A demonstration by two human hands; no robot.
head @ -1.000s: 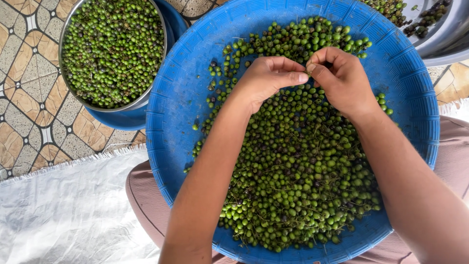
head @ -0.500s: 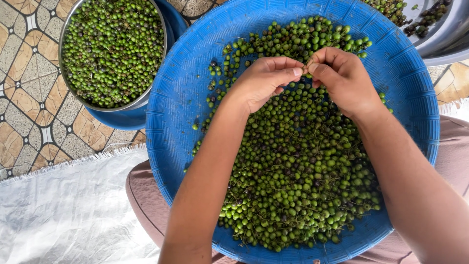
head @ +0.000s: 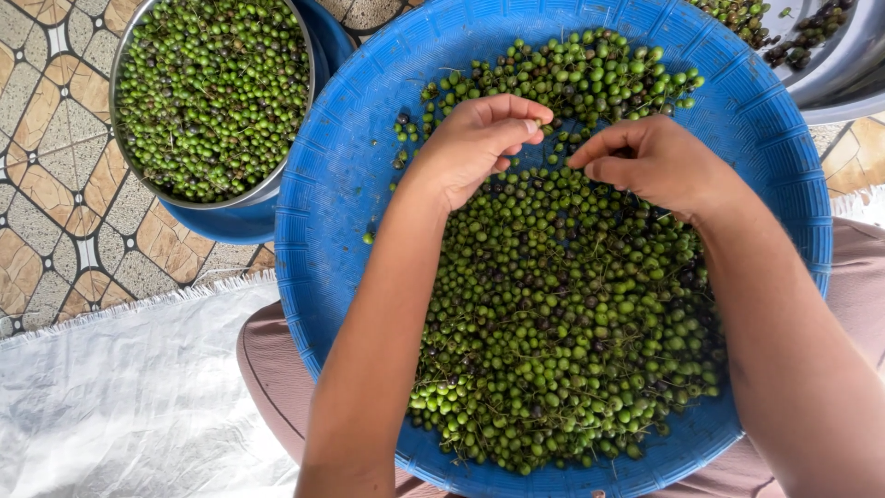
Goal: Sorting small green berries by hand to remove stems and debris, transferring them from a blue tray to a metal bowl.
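Observation:
A big round blue plastic basket (head: 332, 212) rests on my lap and holds a heap of small green berries (head: 562, 350), some of them dark. My left hand (head: 475, 143) hovers over the far part of the heap with its fingertips pinched together on a small berry. My right hand (head: 659, 166) is beside it, a little apart, fingers curled downward onto the berries. What the right fingers hold cannot be made out.
A metal bowl (head: 207, 97) full of green berries stands on a blue lid at the upper left, on a patterned tile floor (head: 46, 184). A grey tub (head: 830, 55) with more berries is at the upper right. White cloth (head: 129, 397) lies at the lower left.
My two hands, which met fingertip to fingertip over the heap, have drawn apart. The right hand has shifted down and right.

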